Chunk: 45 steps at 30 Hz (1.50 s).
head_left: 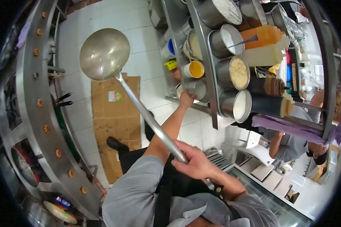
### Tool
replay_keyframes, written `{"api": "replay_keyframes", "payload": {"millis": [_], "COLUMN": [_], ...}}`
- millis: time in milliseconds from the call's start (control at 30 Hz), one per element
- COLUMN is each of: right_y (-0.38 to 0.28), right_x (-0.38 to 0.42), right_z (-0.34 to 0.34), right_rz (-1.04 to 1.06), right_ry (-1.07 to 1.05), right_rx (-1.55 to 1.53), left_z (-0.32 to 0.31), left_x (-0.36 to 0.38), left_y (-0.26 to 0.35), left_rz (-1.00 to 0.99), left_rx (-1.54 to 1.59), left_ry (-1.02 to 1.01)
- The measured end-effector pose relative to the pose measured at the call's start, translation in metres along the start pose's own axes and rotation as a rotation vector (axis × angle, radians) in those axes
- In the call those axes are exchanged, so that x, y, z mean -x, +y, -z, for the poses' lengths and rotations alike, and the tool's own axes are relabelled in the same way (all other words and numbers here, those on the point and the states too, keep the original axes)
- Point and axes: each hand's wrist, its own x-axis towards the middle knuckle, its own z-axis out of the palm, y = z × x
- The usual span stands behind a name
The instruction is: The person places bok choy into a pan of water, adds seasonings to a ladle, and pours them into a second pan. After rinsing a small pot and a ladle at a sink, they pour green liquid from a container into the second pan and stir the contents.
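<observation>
My right hand [195, 160] is closed around the end of the long metal handle of a large ladle [105, 55]. The ladle slants up to the left, and its wide round bowl hangs over the floor. My left hand [186, 100] reaches forward beneath the ladle's handle to the lower shelf. Its fingers are curled at the edge of a metal pot [197, 89], partly hidden. Beside that pot stands a white tub with yellow-orange contents [196, 69].
A steel shelf unit [206, 49] at the right holds several metal pots and squeeze bottles [262, 36]. A stove front with orange knobs [39, 102] runs along the left. Cardboard [113, 108] lies on the tiled floor. Another person [295, 151] is at the far right.
</observation>
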Motion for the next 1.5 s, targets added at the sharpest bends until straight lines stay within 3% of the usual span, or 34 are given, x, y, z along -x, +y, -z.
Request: {"api": "replay_keyframes", "payload": {"millis": [100,133,167,200,233,267,300,333,367,400,433,467,500,700,733,767,800,833,867,933,967,1000,1100,1167,1233,1300,1333,1367,1433,1467,1500], "right_y": [0.004,0.011,0.017,0.015,0.010,0.033,0.035,0.028,0.043,0.047,0.046,0.041,0.036,0.009,0.047,0.009,0.003,-0.027,-0.028,-0.045,-0.041,-0.048,-0.060,-0.055,-0.048,-0.036,-0.028,-0.021,0.004,0.015,0.025], "right_x": [0.007,0.008,0.009,0.012,0.012,0.016,0.018,0.022,0.020,0.022,0.024,0.027,0.031,0.049,0.031,0.052,0.053,0.062,0.062,0.070,0.075,0.084,0.113,0.138,0.162,0.183,0.202,0.221,0.259,0.282,0.307], "right_z": [0.014,0.015,0.017,0.023,0.028,0.023,0.024,0.025,0.019,0.018,0.019,0.019,0.019,0.003,-0.013,-0.001,-0.007,-0.009,-0.015,-0.033,-0.045,-0.060,-0.105,-0.153,-0.216,-0.291,-0.337,-0.378,-0.468,-0.516,-0.570], "right_rz": [-0.105,-0.020,0.072,-0.091,-0.152,0.049,0.085,0.046,0.223,0.208,0.193,0.220,0.220,0.207,0.512,0.117,0.129,0.016,-0.015,-0.041,-0.031,-0.027,-0.055,-0.060,-0.134,-0.101,-0.064,-0.027,-0.155,-0.206,-0.153], "right_ry": [0.023,0.048,0.093,-0.002,-0.057,0.040,0.029,0.013,0.064,0.051,0.014,0.050,0.018,-0.110,-0.016,-0.203,-0.188,-0.200,-0.263,-0.280,-0.368,-0.428,-0.663,-0.787,-0.988,-1.162,-1.235,-1.298,-1.432,-1.467,-1.515], "right_rx": [-0.018,-0.009,0.003,-0.027,-0.001,0.067,0.030,0.025,-0.035,-0.070,-0.110,-0.110,-0.113,0.006,0.065,-0.113,-0.095,-0.022,0.026,0.211,-0.008,-0.006,0.074,0.158,0.296,0.468,0.570,0.661,0.600,0.596,0.592], "left_z": [-0.035,-0.055,-0.046,-0.063,-0.078,-0.100,-0.076,-0.057,-0.039,-0.018,-0.009,-0.002,0.001,0.078,0.091,0.110,0.131,0.133,0.160,0.171,0.189,0.211,0.220,0.212,0.196,0.148,0.151,0.126,0.076,0.065,0.052], "left_x": [-0.021,-0.033,-0.022,-0.029,-0.057,-0.082,-0.066,-0.045,-0.025,0.000,0.008,0.004,0.003,0.051,0.057,0.073,0.096,0.088,0.132,0.150,0.210,0.271,0.402,0.516,0.638,0.691,0.777,0.800,0.821,0.864,0.896], "left_y": [-0.004,-0.024,-0.005,-0.033,-0.065,-0.090,-0.066,-0.036,-0.004,0.026,0.034,0.039,0.047,0.066,0.049,0.055,0.055,0.003,0.016,-0.080,-0.072,-0.056,-0.103,-0.119,-0.112,-0.203,-0.132,-0.177,-0.279,-0.264,-0.284], "left_rz": [-0.103,-0.209,-0.065,-0.303,-0.447,-0.313,-0.305,-0.210,-0.112,-0.028,-0.192,-0.056,-0.076,0.014,-0.073,0.008,0.002,-0.020,-0.027,-0.136,-0.053,0.036,0.227,0.293,0.403,0.426,0.506,0.526,0.720,0.556,0.571], "left_rx": [0.037,-0.086,0.013,-0.160,-0.803,-0.904,-0.595,0.076,0.580,0.845,0.944,0.755,0.733,0.608,0.581,0.422,0.426,0.453,0.302,0.221,0.141,0.067,0.197,0.447,0.526,0.508,0.764,0.805,0.587,0.896,0.920], "left_ry": [0.058,0.185,0.165,0.268,-0.022,-0.059,-0.070,-0.095,-0.174,-0.246,-0.307,-0.293,-0.322,-0.022,0.053,0.189,0.178,0.298,0.361,0.558,0.630,0.694,0.826,0.906,1.060,1.272,1.281,1.348,1.599,1.748,1.783]}}
